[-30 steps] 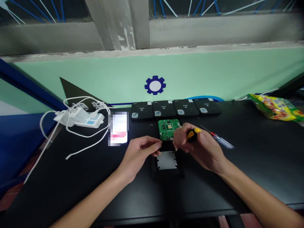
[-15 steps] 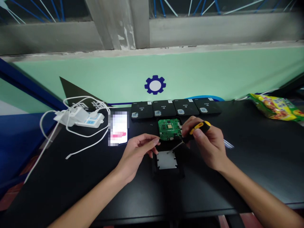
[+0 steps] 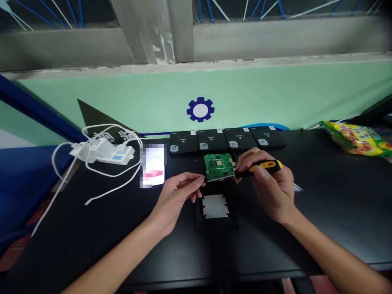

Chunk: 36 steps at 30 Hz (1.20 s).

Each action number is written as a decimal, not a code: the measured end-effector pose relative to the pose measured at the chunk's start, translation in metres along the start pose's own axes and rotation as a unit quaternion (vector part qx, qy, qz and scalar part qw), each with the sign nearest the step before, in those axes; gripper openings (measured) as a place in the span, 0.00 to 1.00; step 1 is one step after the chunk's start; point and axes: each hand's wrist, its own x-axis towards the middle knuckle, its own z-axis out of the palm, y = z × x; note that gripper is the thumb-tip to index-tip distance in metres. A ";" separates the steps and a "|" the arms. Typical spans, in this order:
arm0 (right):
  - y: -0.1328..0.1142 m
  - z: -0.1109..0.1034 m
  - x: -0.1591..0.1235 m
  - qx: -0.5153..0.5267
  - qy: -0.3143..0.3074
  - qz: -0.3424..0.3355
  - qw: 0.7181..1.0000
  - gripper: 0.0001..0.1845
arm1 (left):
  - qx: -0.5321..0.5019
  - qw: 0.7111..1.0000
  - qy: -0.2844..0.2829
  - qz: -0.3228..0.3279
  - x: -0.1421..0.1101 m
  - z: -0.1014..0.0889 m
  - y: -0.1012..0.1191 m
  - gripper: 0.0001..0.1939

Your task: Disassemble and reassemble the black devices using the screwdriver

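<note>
My right hand [image 3: 274,192] grips the black and yellow handle of a screwdriver [image 3: 268,166], held nearly level. Its thin shaft runs left along the front edge of a green circuit board [image 3: 219,165], which lies in a black case. At the shaft's tip, by the board's front left corner, the thumb and forefinger of my left hand [image 3: 179,194] are pinched together. Whatever sits between them is too small to make out. Nearer to me lies a dark cover with a pale metal plate [image 3: 215,206] on it.
Behind the board stands a row of several black boxes [image 3: 211,140]. A lit phone [image 3: 153,165], partly blurred, lies to the left beside a white power strip [image 3: 118,155] with tangled cables. At far right is a yellow-green snack bag [image 3: 358,139].
The screwdriver has swung from pointing down at the pale plate to lying nearly level, its tip now at my left fingertips. My left hand has barely moved.
</note>
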 end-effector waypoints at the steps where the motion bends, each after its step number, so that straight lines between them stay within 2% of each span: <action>1: 0.000 0.000 0.000 -0.001 -0.003 0.001 1.000 0.10 | 0.000 1.000 0.000 0.000 0.000 0.000 0.000 0.14; 14: 0.002 -0.003 0.000 -0.012 -0.018 -0.014 1.000 0.09 | 0.004 1.000 -0.012 -0.001 0.002 -0.002 -0.002 0.13; 24: 0.004 -0.005 0.004 0.020 -0.010 -0.020 1.000 0.11 | -0.020 0.999 0.027 0.003 0.001 -0.001 -0.001 0.16; 31: -0.003 -0.009 0.007 0.064 -0.023 0.019 0.997 0.14 | -0.026 0.999 0.024 -0.006 0.001 -0.002 -0.001 0.15; 36: -0.008 -0.007 0.003 0.004 -0.042 -0.019 0.999 0.17 | -0.009 1.000 0.015 0.001 0.001 -0.002 -0.002 0.14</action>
